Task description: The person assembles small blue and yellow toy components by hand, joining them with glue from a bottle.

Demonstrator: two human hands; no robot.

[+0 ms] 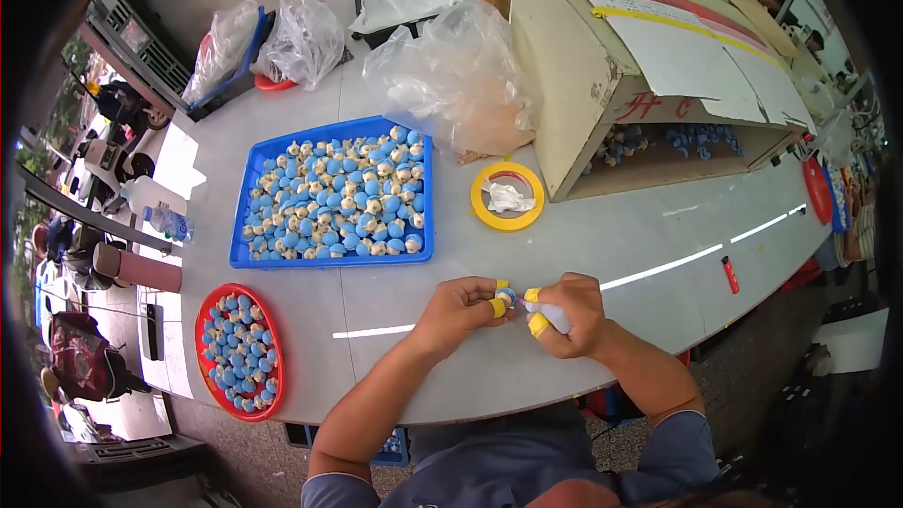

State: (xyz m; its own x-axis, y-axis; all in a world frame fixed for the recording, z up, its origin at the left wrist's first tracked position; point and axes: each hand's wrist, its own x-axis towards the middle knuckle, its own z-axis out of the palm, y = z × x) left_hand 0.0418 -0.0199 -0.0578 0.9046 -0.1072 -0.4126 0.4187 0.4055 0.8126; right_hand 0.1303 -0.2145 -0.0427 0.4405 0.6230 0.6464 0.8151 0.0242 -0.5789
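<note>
Between the yellow-wrapped thumb and finger of my left hand (459, 314) is a small blue-and-cream figure (508, 296). My right hand (581, 312), also with yellow wraps on its fingertips, is closed round a small whitish squeeze bottle (554, 316). The bottle's thin tip points left at the figure; whether they touch is too small to tell. Both hands are over the near part of the grey table (414, 357). Many similar blue-and-cream figures fill a blue tray (329, 263) beyond my left hand, and more lie in a red round tray (282, 372) at the near left.
A yellow tape roll (482, 212) with crumpled white paper in it lies ahead of my hands. A cream shelf box (564, 85) with blue pieces inside stands at the far right, beside a clear plastic bag (442, 66). A pink tumbler (150, 271) and a red marker (730, 275) are also there.
</note>
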